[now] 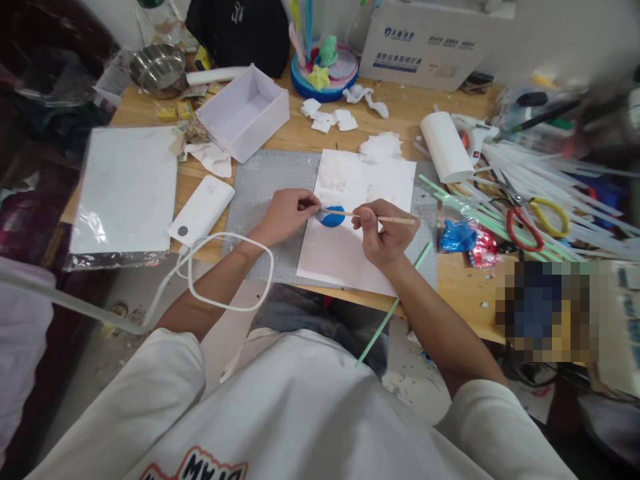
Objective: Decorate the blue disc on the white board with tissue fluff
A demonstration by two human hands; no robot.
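Observation:
A flat blue round piece (333, 217) lies on a sheet of white paper (345, 257) in front of me. My right hand (385, 233) grips a thin wooden stick (395, 219), held nearly level with its left end over the blue piece. My left hand (290, 213) is at the blue piece's left edge, thumb and fingertips pinched together close to the stick's tip. What sits between those fingertips, if anything, is too small to make out. Under the paper is a grey cutting mat (270, 180).
A white power bank (201, 210) with a looped cable (273, 267) lies at left, near a lilac open box (260, 113). Scissors (520, 200), a glue gun (477, 133), a white roll (447, 147) and many sticks crowd the right. A green stick (395, 303) overhangs the front edge.

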